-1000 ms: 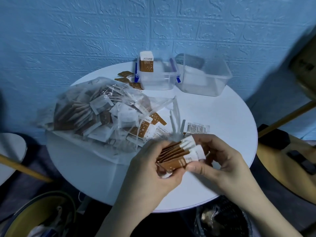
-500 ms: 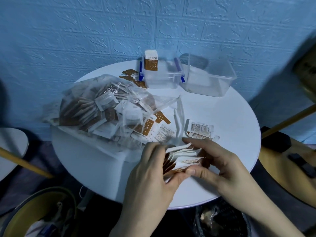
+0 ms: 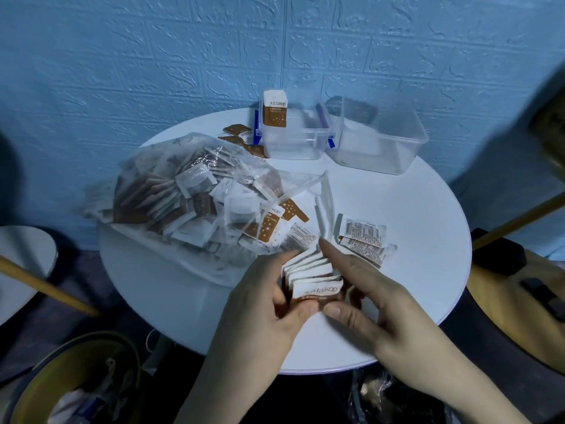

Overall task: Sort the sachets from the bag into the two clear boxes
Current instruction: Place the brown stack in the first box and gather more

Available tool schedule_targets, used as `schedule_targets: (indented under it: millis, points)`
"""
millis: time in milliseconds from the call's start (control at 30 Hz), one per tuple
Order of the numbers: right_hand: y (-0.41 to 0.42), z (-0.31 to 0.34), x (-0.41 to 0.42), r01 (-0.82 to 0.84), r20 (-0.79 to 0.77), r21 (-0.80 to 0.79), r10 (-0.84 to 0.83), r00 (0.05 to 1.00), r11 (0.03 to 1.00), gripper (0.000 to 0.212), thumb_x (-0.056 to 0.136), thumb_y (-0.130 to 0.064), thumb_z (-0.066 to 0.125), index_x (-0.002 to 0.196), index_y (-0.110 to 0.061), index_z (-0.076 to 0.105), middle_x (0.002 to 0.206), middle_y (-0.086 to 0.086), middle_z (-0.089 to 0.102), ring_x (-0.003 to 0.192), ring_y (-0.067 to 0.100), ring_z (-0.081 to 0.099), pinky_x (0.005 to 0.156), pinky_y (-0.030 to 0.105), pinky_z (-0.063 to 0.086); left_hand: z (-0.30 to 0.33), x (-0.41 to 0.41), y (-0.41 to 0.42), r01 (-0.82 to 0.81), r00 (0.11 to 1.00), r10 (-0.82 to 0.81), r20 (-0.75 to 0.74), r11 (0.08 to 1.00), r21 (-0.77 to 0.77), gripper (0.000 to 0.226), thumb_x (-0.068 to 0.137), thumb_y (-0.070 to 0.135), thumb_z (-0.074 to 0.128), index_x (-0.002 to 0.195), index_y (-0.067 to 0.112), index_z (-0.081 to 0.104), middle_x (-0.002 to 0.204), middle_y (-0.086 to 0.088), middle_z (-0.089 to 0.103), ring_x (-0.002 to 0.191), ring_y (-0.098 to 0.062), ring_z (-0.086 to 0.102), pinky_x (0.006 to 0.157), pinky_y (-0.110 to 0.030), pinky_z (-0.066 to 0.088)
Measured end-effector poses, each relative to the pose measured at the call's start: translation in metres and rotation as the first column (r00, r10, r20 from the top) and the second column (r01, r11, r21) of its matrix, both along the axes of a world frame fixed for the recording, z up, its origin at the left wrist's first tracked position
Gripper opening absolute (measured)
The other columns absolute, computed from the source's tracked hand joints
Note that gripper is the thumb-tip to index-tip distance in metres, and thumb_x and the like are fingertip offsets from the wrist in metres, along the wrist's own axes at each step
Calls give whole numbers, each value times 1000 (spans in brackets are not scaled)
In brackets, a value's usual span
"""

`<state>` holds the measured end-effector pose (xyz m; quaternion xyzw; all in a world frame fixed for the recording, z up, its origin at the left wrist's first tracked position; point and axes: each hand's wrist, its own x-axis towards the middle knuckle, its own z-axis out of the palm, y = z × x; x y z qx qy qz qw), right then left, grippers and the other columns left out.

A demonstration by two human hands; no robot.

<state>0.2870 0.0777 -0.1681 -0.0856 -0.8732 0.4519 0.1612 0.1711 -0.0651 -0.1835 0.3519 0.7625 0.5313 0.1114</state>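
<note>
A stack of brown-and-white sachets (image 3: pixel 312 278) stands on edge near the front of the round white table (image 3: pixel 412 240). My left hand (image 3: pixel 263 304) grips the stack from the left and my right hand (image 3: pixel 376 301) holds it from the right, thumb at the front. A clear plastic bag (image 3: pixel 183 203) full of sachets lies on the table's left side. Two clear boxes stand at the back: the left box (image 3: pixel 293 139) has blue latches and sachets upright in its left end, the right box (image 3: pixel 382 142) looks bare inside.
Loose sachets (image 3: pixel 363 237) lie face down just beyond my hands, and a few brown ones (image 3: pixel 238 133) lie left of the latched box. A blue wall stands behind the table. A bin (image 3: pixel 76 387) sits on the floor at lower left, a wooden chair (image 3: pixel 519 286) at right.
The stack has been turned from lying slanted in my hands to standing upright on the table, white ends up. Both hands have stayed around it.
</note>
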Motion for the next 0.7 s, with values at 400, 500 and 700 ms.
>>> schedule_targets:
  millis: [400, 500, 700]
  points:
    - [2, 2, 2, -48, 55, -55, 51, 997, 997, 65, 88, -24, 54, 145, -46, 32, 137, -27, 48, 129, -6, 43, 102, 7, 31, -3, -1, 9, 110, 993, -111, 31, 993, 34, 61, 66, 35, 75, 121, 44, 50, 109, 13, 66, 96, -8, 66, 84, -38, 55]
    - [3, 0, 6, -88, 129, 75, 78, 989, 993, 67, 92, -24, 45, 150, -38, 13, 145, -41, 23, 135, -17, 23, 102, -2, 16, -4, -2, 11, 107, 994, -106, -4, 994, 5, 63, 63, 45, 71, 122, 40, 50, 112, 14, 65, 99, -10, 66, 86, -40, 54]
    - [-3, -2, 6, -45, 125, -27, 48, 991, 999, 65, 91, -30, 43, 145, -50, 16, 91, -27, 60, 86, -3, 56, 83, 3, 33, -1, 3, 15, 45, 995, -47, -90, 999, -23, 56, 60, 47, 65, 114, 37, 52, 101, 16, 67, 88, -7, 68, 77, -36, 56]
